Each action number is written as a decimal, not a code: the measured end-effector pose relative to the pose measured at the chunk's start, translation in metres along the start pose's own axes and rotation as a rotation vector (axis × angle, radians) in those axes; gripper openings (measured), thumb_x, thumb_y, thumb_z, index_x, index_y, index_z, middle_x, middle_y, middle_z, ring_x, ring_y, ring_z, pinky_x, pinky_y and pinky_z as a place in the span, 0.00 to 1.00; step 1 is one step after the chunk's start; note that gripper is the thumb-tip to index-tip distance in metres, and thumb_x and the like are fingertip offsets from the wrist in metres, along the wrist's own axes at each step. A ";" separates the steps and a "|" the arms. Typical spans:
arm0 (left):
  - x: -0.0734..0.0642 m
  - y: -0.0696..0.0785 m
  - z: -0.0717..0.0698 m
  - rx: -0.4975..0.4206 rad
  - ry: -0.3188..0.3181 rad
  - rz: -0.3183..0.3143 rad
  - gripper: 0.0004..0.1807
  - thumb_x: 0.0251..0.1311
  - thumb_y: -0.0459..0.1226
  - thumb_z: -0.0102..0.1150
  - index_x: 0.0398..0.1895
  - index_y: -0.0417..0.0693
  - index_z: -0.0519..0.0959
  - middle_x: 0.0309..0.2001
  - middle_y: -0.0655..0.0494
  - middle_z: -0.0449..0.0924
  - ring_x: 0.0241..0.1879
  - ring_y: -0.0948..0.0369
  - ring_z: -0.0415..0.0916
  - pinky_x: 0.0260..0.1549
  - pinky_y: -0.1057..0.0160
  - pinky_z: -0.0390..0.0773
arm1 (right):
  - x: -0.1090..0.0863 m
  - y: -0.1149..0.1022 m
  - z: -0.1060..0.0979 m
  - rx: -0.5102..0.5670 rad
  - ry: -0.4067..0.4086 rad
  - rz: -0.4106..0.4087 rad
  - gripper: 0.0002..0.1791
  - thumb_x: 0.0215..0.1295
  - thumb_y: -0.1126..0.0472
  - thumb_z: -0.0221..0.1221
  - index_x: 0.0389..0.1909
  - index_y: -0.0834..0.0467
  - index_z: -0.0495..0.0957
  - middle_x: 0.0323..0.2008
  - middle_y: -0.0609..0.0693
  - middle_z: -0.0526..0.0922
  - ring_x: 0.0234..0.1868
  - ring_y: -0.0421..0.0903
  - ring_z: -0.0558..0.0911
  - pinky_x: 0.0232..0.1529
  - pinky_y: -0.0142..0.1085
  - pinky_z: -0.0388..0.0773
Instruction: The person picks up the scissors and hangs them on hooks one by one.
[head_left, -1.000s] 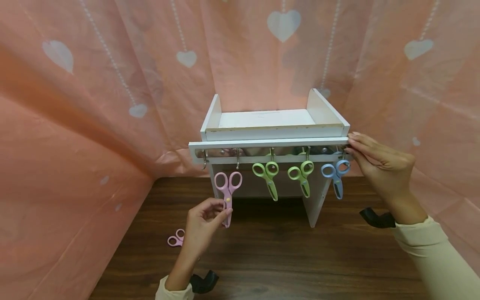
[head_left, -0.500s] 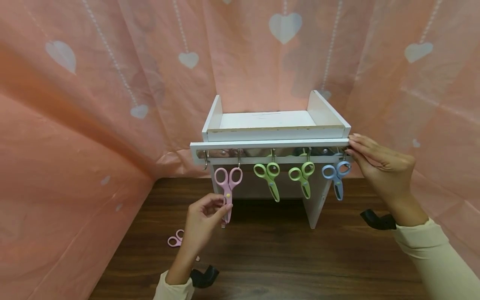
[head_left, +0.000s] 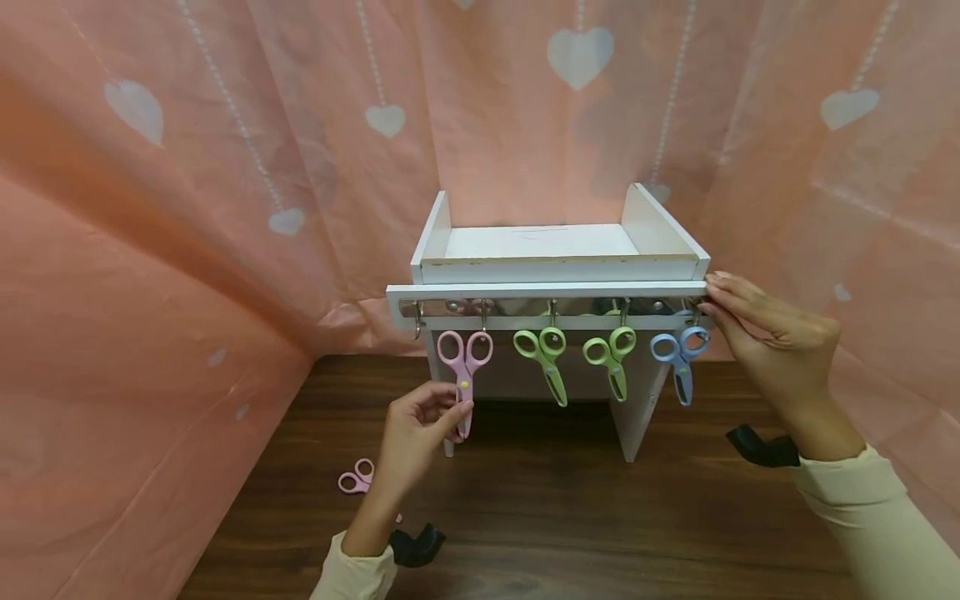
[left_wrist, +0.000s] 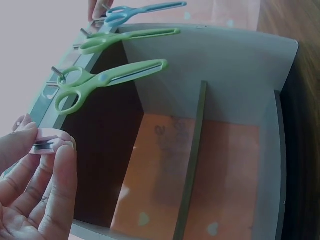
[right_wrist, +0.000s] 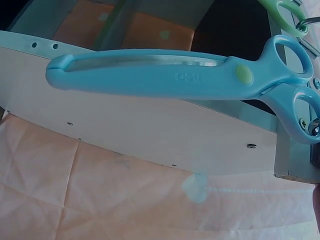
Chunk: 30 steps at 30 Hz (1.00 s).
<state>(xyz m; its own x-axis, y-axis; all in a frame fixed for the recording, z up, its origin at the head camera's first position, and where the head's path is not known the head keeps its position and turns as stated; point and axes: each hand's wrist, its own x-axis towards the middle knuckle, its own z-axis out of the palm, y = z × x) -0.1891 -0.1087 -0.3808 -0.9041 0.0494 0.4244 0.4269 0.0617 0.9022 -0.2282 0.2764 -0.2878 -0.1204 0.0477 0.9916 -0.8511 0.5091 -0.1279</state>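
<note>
My left hand (head_left: 416, 429) pinches pink scissors (head_left: 465, 382) by the blade end, handles up. Their right finger loop is at the tip of the second hook (head_left: 483, 315) from the left; whether it is on the hook I cannot tell. In the left wrist view, the fingertips hold the pink blade end (left_wrist: 49, 140). My right hand (head_left: 780, 342) grips the right end of the white hook rail (head_left: 540, 290). From the rail hang two green scissors (head_left: 546, 362) and, beside the right hand, blue scissors (head_left: 681, 358); the blue scissors (right_wrist: 160, 80) fill the right wrist view.
Another pair of pink scissors (head_left: 357, 477) lies on the dark wooden surface (head_left: 570, 517), partly hidden by the left forearm. A bare hook (head_left: 417, 321) is at the rail's left end. The white shelf unit (head_left: 555, 268) stands before a pink curtain (head_left: 510, 125) with hearts.
My left hand has lifted the pink scissors slightly, bringing the finger loops up to the second hook's tip. The right hand keeps its grip on the rail; the whole view has shifted a little.
</note>
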 end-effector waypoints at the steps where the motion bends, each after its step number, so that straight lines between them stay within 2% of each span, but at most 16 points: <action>1: 0.000 -0.001 0.000 0.000 -0.001 0.003 0.08 0.61 0.32 0.70 0.40 0.36 0.84 0.32 0.42 0.84 0.24 0.61 0.82 0.22 0.56 0.86 | 0.000 0.000 0.000 0.010 0.000 0.004 0.10 0.52 0.71 0.75 0.35 0.71 0.88 0.38 0.69 0.86 0.48 0.48 0.88 0.54 0.30 0.80; 30: 0.011 -0.009 0.005 -0.017 -0.024 -0.035 0.07 0.63 0.31 0.68 0.41 0.36 0.83 0.33 0.42 0.83 0.27 0.61 0.82 0.25 0.59 0.86 | -0.001 0.001 0.000 0.030 -0.001 0.011 0.09 0.52 0.73 0.74 0.34 0.72 0.88 0.39 0.70 0.85 0.49 0.49 0.88 0.54 0.30 0.81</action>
<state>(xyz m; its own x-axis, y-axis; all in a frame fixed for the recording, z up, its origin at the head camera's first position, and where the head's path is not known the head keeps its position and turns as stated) -0.2026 -0.1040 -0.3847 -0.9179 0.0717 0.3904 0.3941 0.0468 0.9179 -0.2290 0.2772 -0.2888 -0.1301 0.0520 0.9901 -0.8647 0.4827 -0.1390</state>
